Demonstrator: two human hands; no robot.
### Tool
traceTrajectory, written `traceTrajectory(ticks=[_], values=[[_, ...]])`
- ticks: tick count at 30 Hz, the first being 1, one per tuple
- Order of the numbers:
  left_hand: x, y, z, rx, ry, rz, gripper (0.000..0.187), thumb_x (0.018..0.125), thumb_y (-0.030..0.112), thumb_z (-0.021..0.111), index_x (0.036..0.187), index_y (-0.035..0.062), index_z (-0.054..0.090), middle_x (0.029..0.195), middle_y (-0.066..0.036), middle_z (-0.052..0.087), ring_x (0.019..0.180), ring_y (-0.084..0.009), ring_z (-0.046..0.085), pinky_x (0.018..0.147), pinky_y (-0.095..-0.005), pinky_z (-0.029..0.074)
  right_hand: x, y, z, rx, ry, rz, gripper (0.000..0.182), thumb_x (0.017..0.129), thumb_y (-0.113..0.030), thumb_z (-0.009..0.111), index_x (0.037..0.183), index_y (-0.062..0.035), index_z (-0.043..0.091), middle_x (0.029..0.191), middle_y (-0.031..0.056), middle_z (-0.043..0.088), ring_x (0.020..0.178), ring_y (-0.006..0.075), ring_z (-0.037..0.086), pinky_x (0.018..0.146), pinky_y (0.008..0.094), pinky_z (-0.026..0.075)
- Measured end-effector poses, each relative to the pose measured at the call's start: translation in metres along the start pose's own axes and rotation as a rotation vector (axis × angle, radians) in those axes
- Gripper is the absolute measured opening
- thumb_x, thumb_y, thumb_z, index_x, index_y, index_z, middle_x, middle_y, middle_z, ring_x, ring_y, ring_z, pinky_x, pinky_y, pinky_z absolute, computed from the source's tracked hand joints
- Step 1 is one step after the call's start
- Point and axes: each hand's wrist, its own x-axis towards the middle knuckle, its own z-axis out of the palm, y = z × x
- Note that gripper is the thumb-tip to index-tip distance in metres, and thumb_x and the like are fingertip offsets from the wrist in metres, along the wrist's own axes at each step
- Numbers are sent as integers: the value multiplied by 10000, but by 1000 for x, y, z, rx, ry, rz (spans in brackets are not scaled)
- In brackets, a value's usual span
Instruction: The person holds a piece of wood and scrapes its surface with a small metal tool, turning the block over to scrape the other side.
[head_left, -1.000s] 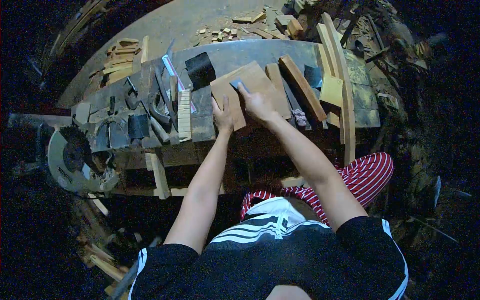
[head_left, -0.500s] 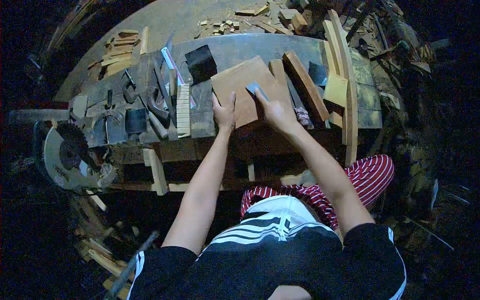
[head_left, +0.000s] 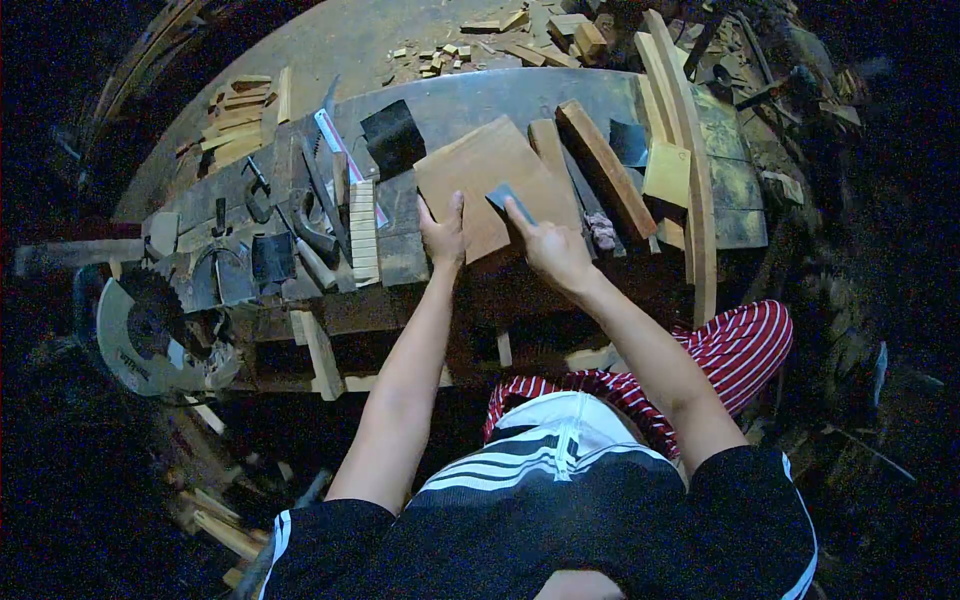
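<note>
A square, light-brown wooden board (head_left: pixel 485 165) lies tilted on the workbench in front of me. My left hand (head_left: pixel 443 232) grips its lower left edge, with the thumb on top and the other fingers along the side. On the board's face, my right hand (head_left: pixel 553 245) presses a small blue-grey piece of sandpaper (head_left: pixel 503 194), its index finger stretched along it. Part of the sandpaper is hidden under the fingers. Beside the board's right edge lie a wooden strip (head_left: pixel 548 143) and a thicker reddish-brown wooden bar (head_left: pixel 606 168).
Left of the board are a black sheet (head_left: pixel 393 138), a hacksaw (head_left: pixel 338 145), a pale slatted wooden strip (head_left: pixel 364 232) and a clamp (head_left: pixel 257 190). A circular saw (head_left: pixel 135 325) sits at the bench's left end. Long planks (head_left: pixel 690 150) stand at the right.
The view has shifted slightly. My right hand and the sandpaper stay on much the same part of the board; my left hand keeps its grip.
</note>
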Motion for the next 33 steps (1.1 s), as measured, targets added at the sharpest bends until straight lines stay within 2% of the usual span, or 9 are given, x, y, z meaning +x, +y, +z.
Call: traceTrajectory(ticks=[3, 5, 10, 17, 25, 28, 30, 32, 33], values=[[5, -13, 1, 26, 21, 32, 654, 777, 353, 683, 1235, -35, 422, 1067, -143, 600, 953, -222, 583, 847, -325, 433, 45, -6, 10, 19, 43, -18, 573, 828, -111, 423, 1372, -237, 296, 744, 213, 634, 642, 360, 640, 567, 487, 511], [2, 0, 1, 65, 13, 46, 655, 778, 355, 681, 1236, -34, 421, 1072, -144, 599, 954, -222, 583, 849, -326, 433, 75, -20, -3, 61, 84, -70, 613, 785, -57, 458, 1373, -114, 296, 706, 219, 620, 607, 369, 619, 525, 469, 489], [6, -9, 2, 102, 12, 122, 648, 785, 352, 675, 1237, -35, 419, 1091, -151, 589, 965, -220, 579, 852, -328, 431, 87, -13, 20, 77, 212, -102, 590, 802, -82, 456, 1369, -160, 310, 721, 226, 619, 617, 375, 619, 551, 493, 484], [7, -23, -1, 3, -1, 53, 650, 787, 344, 677, 1242, -37, 413, 1116, -158, 560, 1001, -229, 549, 864, -334, 419, -36, 7, -14, -31, -29, 26, 702, 758, -52, 476, 1394, -262, 267, 667, 198, 609, 586, 362, 616, 517, 463, 488], [4, -7, 0, -20, -14, 89, 668, 775, 349, 689, 1253, -25, 410, 1075, -151, 584, 972, -227, 564, 861, -326, 423, 84, 8, -6, 98, 129, -30, 622, 777, -58, 449, 1364, -223, 326, 726, 220, 614, 663, 383, 617, 584, 472, 498], [5, -15, 1, -73, -11, 76, 642, 778, 334, 689, 1237, -25, 420, 1040, -140, 602, 938, -220, 579, 841, -320, 435, 69, 6, -22, 40, 95, 8, 592, 770, -55, 454, 1336, -205, 367, 786, 231, 619, 745, 390, 616, 636, 489, 487], [8, -23, 1, -36, 9, 67, 611, 780, 319, 691, 1217, -22, 434, 1021, -132, 608, 913, -205, 585, 820, -313, 443, 42, 24, -11, 3, 568, -338, 648, 762, -49, 460, 1367, -228, 313, 786, 213, 625, 705, 385, 615, 606, 484, 488], [3, -9, 1, -38, 13, 57, 605, 779, 318, 692, 1209, -24, 438, 1028, -133, 605, 917, -203, 583, 818, -312, 442, -10, 17, -33, -52, -101, 54, 718, 757, -45, 464, 1401, -260, 231, 765, 194, 619, 660, 379, 612, 579, 475, 491], [2, -3, 0, -31, 12, 60, 600, 779, 317, 693, 1202, -26, 442, 1035, -134, 602, 921, -200, 580, 817, -310, 441, -34, 23, -32, -47, -135, 53, 740, 756, -43, 464, 1409, -269, 202, 747, 196, 611, 637, 375, 609, 563, 471, 490]])
